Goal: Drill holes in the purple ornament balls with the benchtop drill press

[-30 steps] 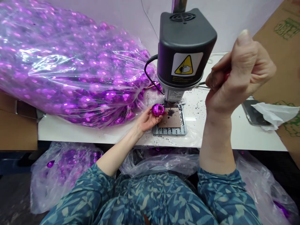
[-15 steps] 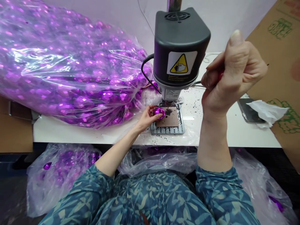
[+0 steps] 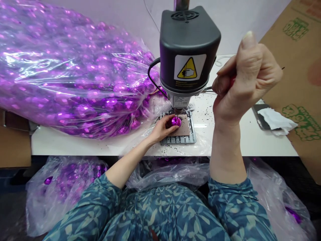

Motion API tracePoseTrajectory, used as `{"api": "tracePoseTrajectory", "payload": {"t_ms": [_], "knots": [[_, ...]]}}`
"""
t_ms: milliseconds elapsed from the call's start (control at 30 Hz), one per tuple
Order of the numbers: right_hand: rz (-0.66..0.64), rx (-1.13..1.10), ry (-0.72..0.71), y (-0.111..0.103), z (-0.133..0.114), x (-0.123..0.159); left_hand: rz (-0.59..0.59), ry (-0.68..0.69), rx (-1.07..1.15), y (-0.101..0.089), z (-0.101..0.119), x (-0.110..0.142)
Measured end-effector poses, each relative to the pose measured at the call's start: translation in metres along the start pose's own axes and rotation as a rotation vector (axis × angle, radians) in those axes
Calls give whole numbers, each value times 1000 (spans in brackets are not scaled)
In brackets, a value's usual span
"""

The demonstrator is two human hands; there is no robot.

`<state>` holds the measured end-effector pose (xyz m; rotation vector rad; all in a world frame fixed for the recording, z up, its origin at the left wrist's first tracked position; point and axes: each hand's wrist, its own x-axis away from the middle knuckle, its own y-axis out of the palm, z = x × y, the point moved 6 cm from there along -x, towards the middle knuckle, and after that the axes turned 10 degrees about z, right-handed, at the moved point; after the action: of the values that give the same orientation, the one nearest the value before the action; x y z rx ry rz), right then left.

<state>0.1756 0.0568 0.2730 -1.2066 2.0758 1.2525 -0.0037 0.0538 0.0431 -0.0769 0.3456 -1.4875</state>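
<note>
My left hand [image 3: 164,127] pinches a shiny purple faceted gem [image 3: 176,122] between thumb and fingers. The gem rests over a brown board [image 3: 184,130] on the slotted metal base [image 3: 192,140] of a small drill press [image 3: 189,47], beneath its chuck [image 3: 178,110]. Whether the bit touches the gem is too small to tell. Raised at the right of the motor head, my right hand [image 3: 247,73] is closed in a fist around the press handle; only a bit of red shows between the fingers.
A big clear bag of purple gems [image 3: 82,77] fills the table's left side. Dark shavings lie about the base. At right are a phone [image 3: 262,117], a crumpled tissue [image 3: 277,120] and a cardboard box [image 3: 298,87]. More plastic bags [image 3: 57,190] hang below the table edge.
My left hand has moved the gem right, from the board's left edge to under the chuck. My right hand keeps its grip by the motor head. The view has shifted slightly.
</note>
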Motion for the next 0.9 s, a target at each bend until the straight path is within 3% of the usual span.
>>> {"api": "tracePoseTrajectory", "payload": {"t_ms": [233,533,800,900], "knots": [[-1,21,5,0,0,0,64,76,-166,11,8,4],[41,67,-33,-4,-4,7,46,119,-134,10,1,1],[60,39,-39,-21,-8,29,52,211,-132,9,-5,1],[60,1,-104,-29,-3,35,57,245,-155,10,-8,1]]}}
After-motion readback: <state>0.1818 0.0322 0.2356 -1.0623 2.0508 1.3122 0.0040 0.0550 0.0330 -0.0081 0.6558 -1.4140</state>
